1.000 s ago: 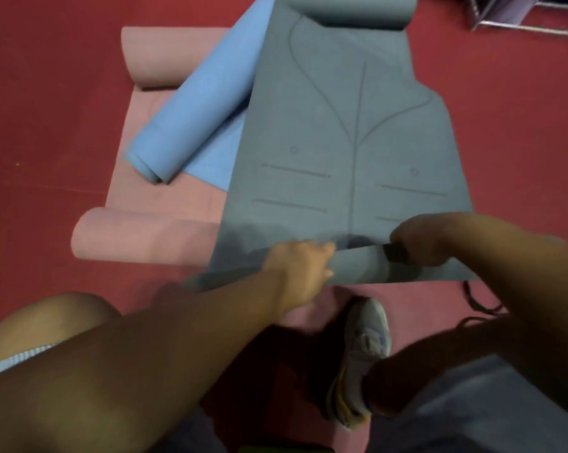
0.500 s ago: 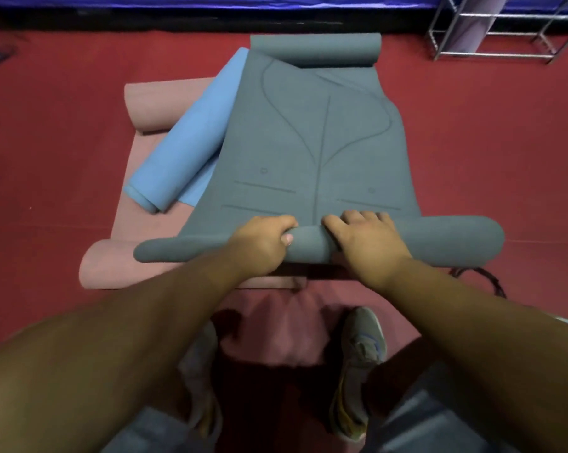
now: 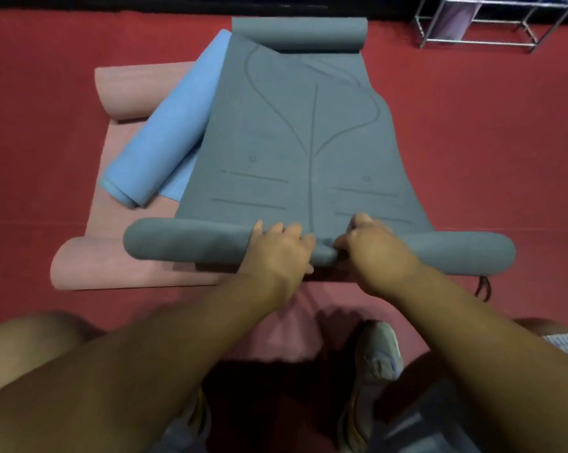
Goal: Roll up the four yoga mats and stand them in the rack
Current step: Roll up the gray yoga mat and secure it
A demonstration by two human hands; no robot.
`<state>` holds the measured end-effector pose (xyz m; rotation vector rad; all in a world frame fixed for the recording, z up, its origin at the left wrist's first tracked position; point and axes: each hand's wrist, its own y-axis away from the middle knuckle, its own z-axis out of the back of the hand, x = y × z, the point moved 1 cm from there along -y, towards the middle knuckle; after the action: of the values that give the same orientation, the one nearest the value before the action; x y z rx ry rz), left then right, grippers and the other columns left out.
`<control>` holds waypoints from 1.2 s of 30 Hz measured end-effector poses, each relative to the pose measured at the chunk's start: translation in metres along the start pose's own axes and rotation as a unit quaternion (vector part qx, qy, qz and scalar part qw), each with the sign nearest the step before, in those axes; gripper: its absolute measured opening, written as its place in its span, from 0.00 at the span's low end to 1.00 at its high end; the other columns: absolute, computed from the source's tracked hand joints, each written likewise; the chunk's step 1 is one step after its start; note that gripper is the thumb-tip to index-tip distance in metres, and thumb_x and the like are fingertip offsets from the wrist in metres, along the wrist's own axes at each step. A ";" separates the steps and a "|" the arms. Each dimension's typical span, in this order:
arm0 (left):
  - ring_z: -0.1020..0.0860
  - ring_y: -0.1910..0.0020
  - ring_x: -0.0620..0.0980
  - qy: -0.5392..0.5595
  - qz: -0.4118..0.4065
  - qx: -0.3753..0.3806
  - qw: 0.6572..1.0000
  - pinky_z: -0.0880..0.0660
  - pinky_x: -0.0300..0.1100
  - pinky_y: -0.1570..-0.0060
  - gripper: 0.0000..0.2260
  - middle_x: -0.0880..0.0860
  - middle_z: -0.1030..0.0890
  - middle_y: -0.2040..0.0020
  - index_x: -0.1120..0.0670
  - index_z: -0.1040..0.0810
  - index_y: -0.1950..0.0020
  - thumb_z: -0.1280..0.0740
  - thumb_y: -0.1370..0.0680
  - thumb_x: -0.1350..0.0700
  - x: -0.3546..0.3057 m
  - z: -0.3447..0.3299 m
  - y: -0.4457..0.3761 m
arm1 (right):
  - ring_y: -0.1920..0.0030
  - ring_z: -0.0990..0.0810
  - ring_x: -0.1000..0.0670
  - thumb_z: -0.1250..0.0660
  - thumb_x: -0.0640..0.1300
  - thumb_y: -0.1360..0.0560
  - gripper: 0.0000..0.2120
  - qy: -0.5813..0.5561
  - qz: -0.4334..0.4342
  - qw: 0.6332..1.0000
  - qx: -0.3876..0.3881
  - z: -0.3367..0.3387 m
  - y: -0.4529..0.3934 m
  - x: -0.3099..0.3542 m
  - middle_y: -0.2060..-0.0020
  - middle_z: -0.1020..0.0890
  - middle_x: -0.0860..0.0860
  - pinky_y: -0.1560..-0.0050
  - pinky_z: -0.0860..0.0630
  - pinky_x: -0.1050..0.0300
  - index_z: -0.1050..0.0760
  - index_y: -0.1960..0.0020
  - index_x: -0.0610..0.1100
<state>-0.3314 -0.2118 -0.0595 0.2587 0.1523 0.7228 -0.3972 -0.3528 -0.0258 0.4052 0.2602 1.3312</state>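
Red carpet (image 3: 472, 142) is spread with overlapping mats, the grey mat (image 3: 302, 132) uppermost over a blue mat (image 3: 165, 132) and a pink mat (image 3: 135, 266). Its near end is wound into a roll (image 3: 184, 240), over which the left hand (image 3: 276, 250) and right hand (image 3: 371, 246) are curled, close together at the middle. Even pressure should be kept and the roll pushed straight ahead, so that its ends stay flush. A metal rack (image 3: 492, 27) is seen at the far right, apparently holding one mat already.
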 end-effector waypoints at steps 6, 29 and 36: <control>0.23 0.41 0.57 0.099 -0.028 0.093 0.990 0.28 0.46 0.44 0.15 0.56 0.23 0.42 0.54 0.21 0.38 0.32 0.20 0.47 0.008 0.000 -0.027 | 0.41 0.28 0.44 0.36 0.45 0.23 0.09 0.045 -0.014 0.994 -0.099 -0.009 -0.002 -0.003 0.47 0.21 0.52 0.45 0.33 0.46 0.23 0.44 0.53; 0.23 0.47 0.60 0.084 0.015 -0.037 0.996 0.30 0.52 0.48 0.11 0.56 0.20 0.48 0.51 0.30 0.45 0.41 0.17 0.44 0.013 -0.048 -0.005 | 0.47 0.21 0.44 0.33 0.51 0.22 0.14 -0.039 0.069 0.995 0.063 -0.022 -0.041 0.000 0.46 0.19 0.46 0.55 0.29 0.58 0.22 0.38 0.51; 0.21 0.44 0.56 0.123 -0.037 0.080 0.988 0.32 0.46 0.53 0.15 0.53 0.19 0.43 0.50 0.28 0.44 0.37 0.21 0.40 0.020 -0.045 -0.014 | 0.36 0.28 0.40 0.33 0.61 0.24 0.29 0.086 0.028 0.994 0.066 -0.049 -0.021 0.016 0.39 0.26 0.44 0.34 0.36 0.38 0.37 0.32 0.47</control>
<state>-0.3179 -0.2008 -0.1073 0.3148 0.4548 0.6671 -0.3948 -0.3347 -0.0787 0.4123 0.4852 1.4112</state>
